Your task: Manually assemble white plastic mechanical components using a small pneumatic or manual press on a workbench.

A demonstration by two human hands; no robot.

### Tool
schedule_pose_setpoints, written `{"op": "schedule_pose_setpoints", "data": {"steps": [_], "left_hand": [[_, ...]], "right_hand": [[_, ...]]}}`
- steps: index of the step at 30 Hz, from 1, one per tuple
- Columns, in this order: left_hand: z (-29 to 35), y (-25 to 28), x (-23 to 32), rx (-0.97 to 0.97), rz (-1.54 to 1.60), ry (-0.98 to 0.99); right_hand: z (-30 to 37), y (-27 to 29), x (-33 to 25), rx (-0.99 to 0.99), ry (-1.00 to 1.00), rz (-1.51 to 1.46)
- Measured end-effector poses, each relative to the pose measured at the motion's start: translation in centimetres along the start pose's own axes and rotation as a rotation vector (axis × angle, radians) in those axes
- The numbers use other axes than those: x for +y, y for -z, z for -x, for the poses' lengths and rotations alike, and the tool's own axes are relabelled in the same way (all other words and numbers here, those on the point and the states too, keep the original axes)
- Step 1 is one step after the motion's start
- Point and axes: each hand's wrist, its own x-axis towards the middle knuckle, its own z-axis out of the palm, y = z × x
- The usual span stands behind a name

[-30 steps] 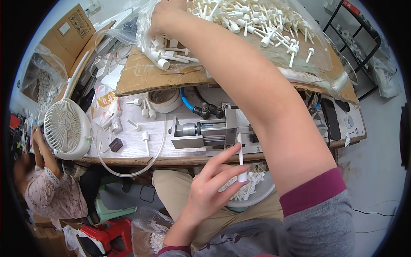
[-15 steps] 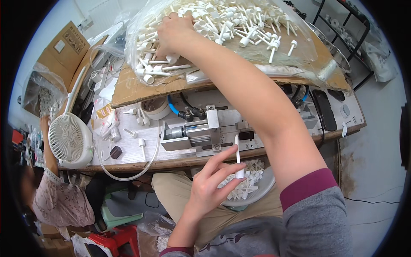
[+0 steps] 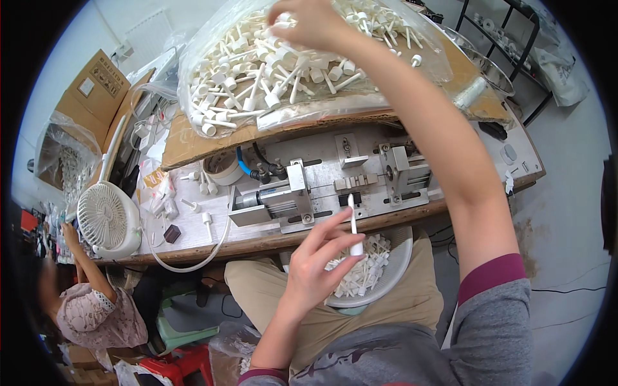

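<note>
Our left hand (image 3: 315, 270) pinches a slim white plastic stem (image 3: 353, 225) upright above the lap bowl (image 3: 396, 273); our right hand (image 3: 309, 22) closes on white parts in the clear bag (image 3: 219, 38), past the metal jig (image 3: 335, 186).

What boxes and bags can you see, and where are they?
Clear plastic bag: top middle on a board, bulging with small white plastic parts; the right hand reaches into it.
Cardboard box: upper left, brown, with a pale square label.
Second clear bag: far left, holding white pieces.
</note>
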Motion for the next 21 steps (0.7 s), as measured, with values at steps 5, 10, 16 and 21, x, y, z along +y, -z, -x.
{"op": "schedule_pose_setpoints", "data": {"steps": [5,10,16,21], "left_hand": [[-1.0,-0.2,-0.2,0.089,-0.282,-0.082],[-2.0,-1.6,-0.9,0.066,-0.479,-0.148],[-2.2,-2.1,-1.5,-0.007,-0.662,-0.139],[-4.2,-2.1,-1.1,-0.074,-0.641,-0.113]], "right_hand": [[0.2,2.3,2.9,-0.099,-0.497,0.1],[1.0,0.5,4.5,-0.06,-0.48,0.093],[1.3,-0.1,2.9,-0.039,-0.464,-0.005],[2.9,3.7,3.5,0.206,-0.46,-0.13]]}}
